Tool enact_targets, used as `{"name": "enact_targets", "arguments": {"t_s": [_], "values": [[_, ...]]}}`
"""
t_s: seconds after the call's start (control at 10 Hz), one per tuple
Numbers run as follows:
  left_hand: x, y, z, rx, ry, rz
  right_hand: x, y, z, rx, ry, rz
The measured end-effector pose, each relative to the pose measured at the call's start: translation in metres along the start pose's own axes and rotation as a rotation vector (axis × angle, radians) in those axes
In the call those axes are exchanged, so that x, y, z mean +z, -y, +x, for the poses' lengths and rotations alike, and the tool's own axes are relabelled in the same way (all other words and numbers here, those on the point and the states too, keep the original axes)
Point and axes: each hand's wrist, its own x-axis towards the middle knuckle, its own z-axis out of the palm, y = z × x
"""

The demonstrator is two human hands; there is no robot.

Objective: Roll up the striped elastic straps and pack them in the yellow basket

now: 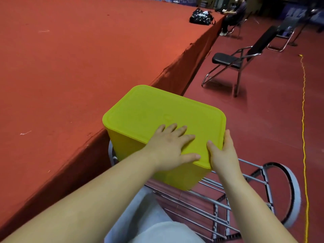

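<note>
So my left hand point(172, 146) is spread flat on the yellow basket's lid point(157, 111), right hand point(222, 153) gripping its near corner over the metal rack point(219, 199).

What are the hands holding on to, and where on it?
The right hand grips the near right corner of the yellow basket's lid. The left hand only lies flat on top of it, fingers straight.
</note>
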Motion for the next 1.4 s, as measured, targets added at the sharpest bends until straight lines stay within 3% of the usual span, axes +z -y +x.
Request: {"name": "enact_targets", "arguments": {"t_s": [0.2, 0.3, 0.5, 0.7, 1.0, 1.2, 1.3, 1.4], "values": [[-0.016, 0.014, 0.010, -0.013, 0.017, -0.086, -0.003, 0.005, 0.027, 0.001, 0.049, -0.039], [-0.036, 0.050, 0.037, -0.165, -0.079, -0.109, -0.007, 0.019, 0.068, -0.022, 0.021, -0.104], [-0.047, 0.136, 0.085, -0.598, -0.036, -0.014, 0.004, 0.036, 0.130, -0.019, 0.073, -0.395], [-0.050, 0.169, 0.127, -0.638, -0.151, -0.299, 0.013, 0.039, 0.149, -0.072, 0.130, -0.735], [-0.038, 0.176, 0.143, -0.670, -0.154, -0.169, 0.020, 0.028, 0.151, -0.145, 0.181, -0.856], [-0.051, 0.177, 0.127, -0.618, -0.122, -0.281, 0.018, 0.041, 0.148, -0.119, 0.248, -0.928], [-0.056, 0.188, 0.095, -0.651, -0.155, -0.263, 0.037, 0.062, 0.144, -0.214, 0.248, -1.008], [-0.062, 0.197, 0.051, -0.697, -0.212, -0.277, 0.076, 0.098, 0.125, -0.337, 0.362, -1.003]]}}
